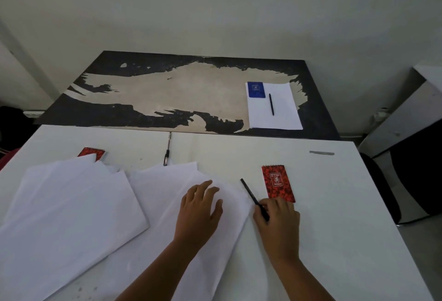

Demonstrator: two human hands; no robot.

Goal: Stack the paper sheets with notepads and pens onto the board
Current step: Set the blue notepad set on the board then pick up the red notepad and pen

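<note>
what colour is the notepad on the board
Blue, sitting on the paper stack's top-left corner; the notepad shows in the head view.

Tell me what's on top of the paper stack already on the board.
A blue notepad lies on the far left corner of the paper stack on the board, with a black pen beside it. Whatever is under that stack is covered.

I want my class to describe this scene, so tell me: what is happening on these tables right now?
A person is gathering stationery sets. The left hand presses flat on loose paper sheets on the white table, while the right hand holds a black pen beside a red notepad. One set already lies on the worn board: a paper stack with a blue notepad and a pen. Another red notepad and pen wait farther back.
</note>
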